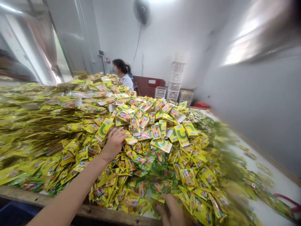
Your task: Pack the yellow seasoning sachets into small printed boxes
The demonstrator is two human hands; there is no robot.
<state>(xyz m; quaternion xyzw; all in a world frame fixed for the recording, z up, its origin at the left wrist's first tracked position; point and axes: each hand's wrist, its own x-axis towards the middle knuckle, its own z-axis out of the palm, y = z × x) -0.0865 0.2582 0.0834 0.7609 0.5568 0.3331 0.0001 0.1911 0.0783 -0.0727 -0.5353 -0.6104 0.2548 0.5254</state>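
My left hand [115,141] reaches into the front of a heap of small cartons, its fingers closed on a yellow-and-white carton [131,138]. Beside its knuckles leans another yellow carton [104,129] with a green swirl and a barcode. Low in the view, my right hand [171,209] is slightly blurred and partly cut off by the bottom edge. Its thumb and fingers are apart, over the yellow and green sachets [141,188] near the table's front edge. I see nothing held in it.
More yellow packets [35,135] are heaped high on the left. A wooden rim [113,216] edges the white table [265,188]. Red-handled scissors [288,201] lie at right. Behind the heap are a person [127,80] and stacked white crates [175,81]; another person [16,67] is far left.
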